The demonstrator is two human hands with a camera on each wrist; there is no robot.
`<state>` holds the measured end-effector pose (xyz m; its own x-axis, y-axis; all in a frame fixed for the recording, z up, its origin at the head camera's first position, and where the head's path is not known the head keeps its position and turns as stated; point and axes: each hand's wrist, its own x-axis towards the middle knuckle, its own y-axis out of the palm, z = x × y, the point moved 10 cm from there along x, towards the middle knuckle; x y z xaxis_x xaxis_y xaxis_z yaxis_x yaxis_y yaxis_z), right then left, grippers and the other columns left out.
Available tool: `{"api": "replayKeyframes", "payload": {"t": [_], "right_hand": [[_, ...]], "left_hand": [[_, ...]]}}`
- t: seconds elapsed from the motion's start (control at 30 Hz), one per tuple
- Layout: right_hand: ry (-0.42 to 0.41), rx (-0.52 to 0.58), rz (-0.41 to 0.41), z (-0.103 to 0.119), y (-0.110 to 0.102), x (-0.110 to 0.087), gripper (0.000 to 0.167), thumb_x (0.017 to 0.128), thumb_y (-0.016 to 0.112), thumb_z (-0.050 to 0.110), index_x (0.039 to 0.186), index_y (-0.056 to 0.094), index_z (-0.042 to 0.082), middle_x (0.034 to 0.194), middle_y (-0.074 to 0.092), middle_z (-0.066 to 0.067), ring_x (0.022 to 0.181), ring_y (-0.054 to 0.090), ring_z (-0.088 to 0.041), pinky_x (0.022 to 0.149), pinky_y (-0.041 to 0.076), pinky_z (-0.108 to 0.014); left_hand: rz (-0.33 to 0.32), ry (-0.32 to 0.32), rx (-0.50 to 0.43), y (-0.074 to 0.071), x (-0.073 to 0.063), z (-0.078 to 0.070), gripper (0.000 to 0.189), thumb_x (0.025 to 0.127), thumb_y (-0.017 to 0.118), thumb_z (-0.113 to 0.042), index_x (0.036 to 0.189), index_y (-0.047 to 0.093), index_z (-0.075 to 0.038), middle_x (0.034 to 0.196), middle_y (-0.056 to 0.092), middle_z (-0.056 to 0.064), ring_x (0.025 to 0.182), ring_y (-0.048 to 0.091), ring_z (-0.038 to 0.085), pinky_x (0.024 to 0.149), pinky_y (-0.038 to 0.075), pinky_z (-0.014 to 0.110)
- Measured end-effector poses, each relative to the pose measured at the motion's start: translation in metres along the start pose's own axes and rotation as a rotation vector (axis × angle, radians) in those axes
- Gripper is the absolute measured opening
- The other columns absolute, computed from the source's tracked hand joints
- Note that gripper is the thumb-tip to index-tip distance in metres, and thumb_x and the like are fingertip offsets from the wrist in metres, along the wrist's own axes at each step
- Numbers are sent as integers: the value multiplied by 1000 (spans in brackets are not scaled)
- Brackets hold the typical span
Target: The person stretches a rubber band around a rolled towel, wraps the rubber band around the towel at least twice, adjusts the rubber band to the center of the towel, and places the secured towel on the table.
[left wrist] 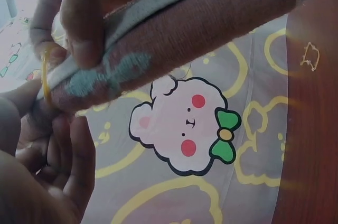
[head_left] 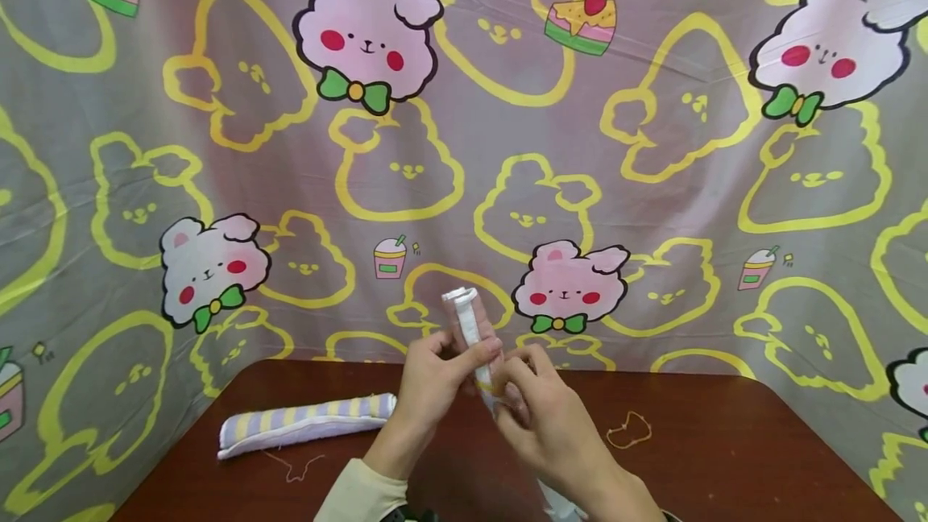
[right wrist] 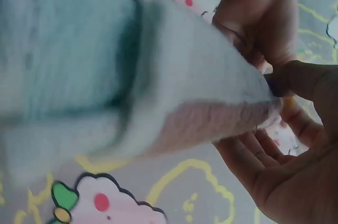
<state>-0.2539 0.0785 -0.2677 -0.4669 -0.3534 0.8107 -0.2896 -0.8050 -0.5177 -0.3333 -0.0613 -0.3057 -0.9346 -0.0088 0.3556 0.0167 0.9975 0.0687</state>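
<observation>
My left hand [head_left: 426, 383] and right hand [head_left: 542, 413] grip a pink towel roll [head_left: 474, 325], a striped towel roll [head_left: 308, 424] near nine o'clock from them.

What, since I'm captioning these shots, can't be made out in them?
Head view: the lower stretch of the pink roll, hidden by the right hand.
Head view: the underside of the striped roll, hidden against the table.
Left wrist view: the far side of the yellow band, hidden behind the pink roll.
Right wrist view: the pink roll's near end, blurred and cut off by the left edge.
</observation>
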Motion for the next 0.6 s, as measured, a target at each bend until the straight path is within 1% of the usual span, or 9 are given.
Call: {"api": "replayKeyframes", "payload": {"t": [0.03, 0.1, 0.23, 0.3, 0.37, 0.43, 0.47, 0.53, 0.6], "right_hand": [[18, 49, -1, -2, -1, 1, 39, 76, 78, -12, 95, 59, 16, 107, 53, 3, 79, 55, -8, 61, 49, -22], [72, 164, 9, -9, -3, 2, 39, 77, 75, -16, 98, 58, 13, 105, 52, 1, 79, 52, -10, 60, 49, -24], [250, 379, 52, -27, -3, 0, 35, 83, 72, -16, 102, 57, 10, 105, 55, -6, 84, 58, -15, 66, 54, -29], [331, 447, 78, -33, -1, -2, 30, 87, 73, -11, 104, 57, 8, 105, 56, -9, 87, 61, -18, 72, 55, -31], [376, 487, 104, -37, 1, -4, 24, 92, 75, -5, 103, 58, 6, 104, 58, -10, 90, 65, -20, 77, 56, -32], [373, 463, 111, -37, 1, -4, 24, 93, 78, 1, 102, 57, 7, 101, 59, -8, 89, 66, -18, 78, 57, -31], [348, 419, 103, -36, 0, -3, 25, 93, 81, 3, 100, 57, 9, 100, 58, -5, 89, 66, -15, 78, 58, -31], [251, 305, 72, -28, -3, 0, 31, 89, 85, 1, 97, 57, 11, 100, 56, -1, 87, 65, -12, 75, 60, -29], [113, 134, 17, -16, -6, 1, 37, 82, 88, -3, 96, 57, 14, 104, 54, 0, 83, 61, -11, 68, 58, -26]], "left_hand": [[18, 0, -8, 1, 0, 0, 35, 89, 87, -27, 103, 75, 3, 84, 72, 7, 67, 62, 16, 57, 54, 28], [78, 13, -19, 5, 1, -1, 35, 93, 83, -27, 107, 74, 3, 88, 72, 7, 70, 64, 17, 60, 56, 29], [230, 67, -43, 17, 0, -5, 36, 98, 75, -24, 116, 72, 7, 95, 74, 9, 75, 67, 17, 65, 58, 30], [256, 89, -51, 19, -1, -6, 36, 97, 75, -22, 116, 73, 8, 96, 76, 9, 76, 68, 16, 66, 59, 29], [242, 95, -47, 19, -2, -7, 33, 96, 78, -21, 113, 75, 7, 95, 77, 9, 76, 69, 14, 66, 58, 29], [200, 105, -24, 17, -2, -8, 28, 94, 81, -21, 106, 77, 4, 91, 77, 8, 76, 68, 13, 65, 57, 28], [179, 103, -6, 16, -2, -8, 27, 92, 83, -21, 103, 78, 2, 89, 77, 8, 75, 68, 13, 64, 56, 28], [140, 98, 36, 14, -2, -8, 25, 91, 85, -23, 98, 79, 0, 85, 76, 7, 74, 67, 13, 64, 54, 28], [106, 86, 67, 12, -2, -7, 27, 89, 87, -25, 96, 80, -1, 84, 76, 7, 75, 66, 14, 63, 53, 28]]}}
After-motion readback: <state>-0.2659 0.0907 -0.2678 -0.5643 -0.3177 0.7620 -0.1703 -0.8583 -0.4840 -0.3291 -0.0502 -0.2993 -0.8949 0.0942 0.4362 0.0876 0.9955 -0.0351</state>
